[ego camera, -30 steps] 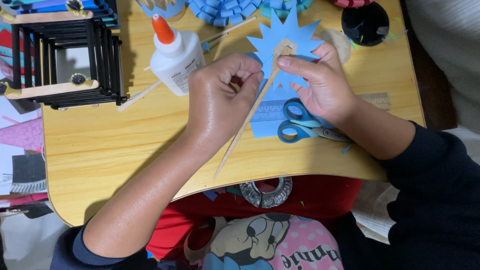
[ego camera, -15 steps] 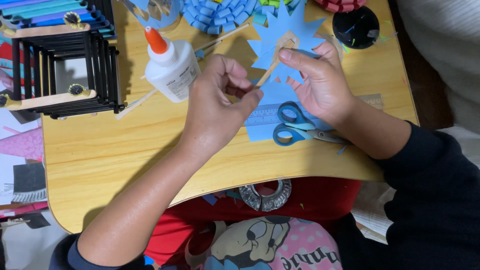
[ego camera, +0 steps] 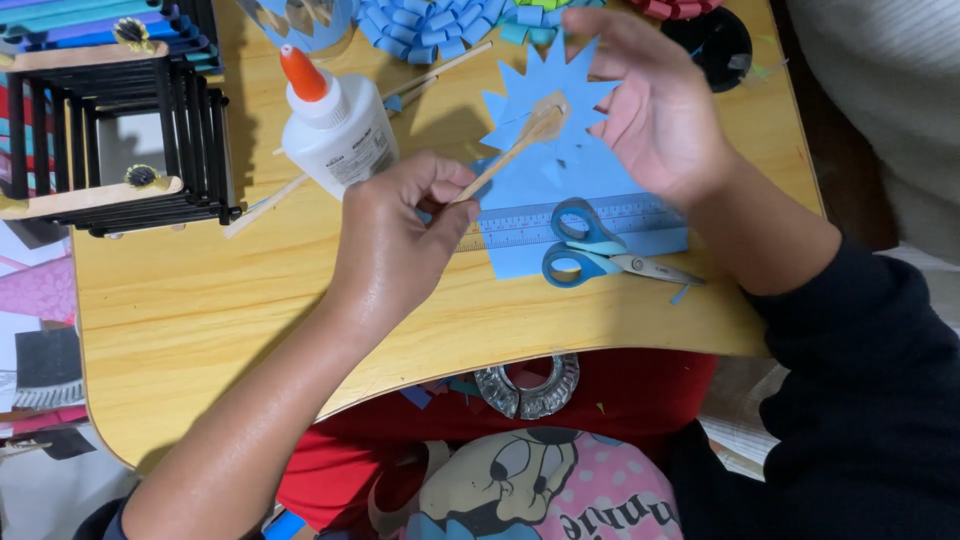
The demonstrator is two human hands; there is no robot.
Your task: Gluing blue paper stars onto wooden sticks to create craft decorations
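Observation:
My left hand (ego camera: pixel 395 235) pinches a thin wooden stick (ego camera: pixel 510 155), its far end resting on a glue patch at the middle of a blue spiky paper star (ego camera: pixel 560 110). My right hand (ego camera: pixel 650 110) hovers open above the star's right side, fingers spread, holding nothing. The star lies on a wooden table (ego camera: pixel 250 300) over a sheet of blue paper (ego camera: pixel 560 190). A white glue bottle (ego camera: pixel 335 130) with an orange cap stands just left of my left hand.
Blue-handled scissors (ego camera: pixel 590 255) and a clear ruler (ego camera: pixel 560 222) lie on the blue paper. A black stick-frame box (ego camera: pixel 110 140) stands at the left. Folded blue paper bows (ego camera: pixel 430 25) and a black round lid (ego camera: pixel 715 45) sit at the far edge.
My right hand lifted off the star and opened. My left hand shifted down and left, holding the stick nearer its end, the tip staying on the star's centre.

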